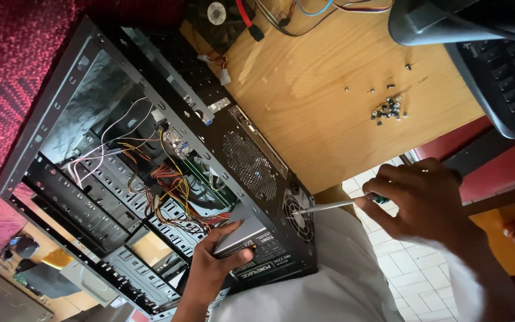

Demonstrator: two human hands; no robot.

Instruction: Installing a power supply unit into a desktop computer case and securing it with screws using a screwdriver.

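Left hand: the left hand (213, 268) reaches into the open computer case (150, 173), fingers grasping the grey power supply (248, 241) in the case's near corner.
Right hand: the right hand (415, 200) is clenched around the screwdriver (335, 206) handle.
Screwdriver axis: its long axis runs almost level across the view; the silver shaft points left, tip on the case's rear panel at the fan grille (299, 211).
Label: a dark rectangular sticker (263, 262) with pale print lies on the power supply's side, just beside the left fingers.
Inside the case: bundled cables (171, 191) in yellow, red and orange crowd the space beside the power supply.
Table: the wooden table (317, 107) carries a small heap of loose screws (390, 109), well apart from the case.
Far edge: a black keyboard (505, 71) at the right, a loose fan (216, 15) and more wires at the top.
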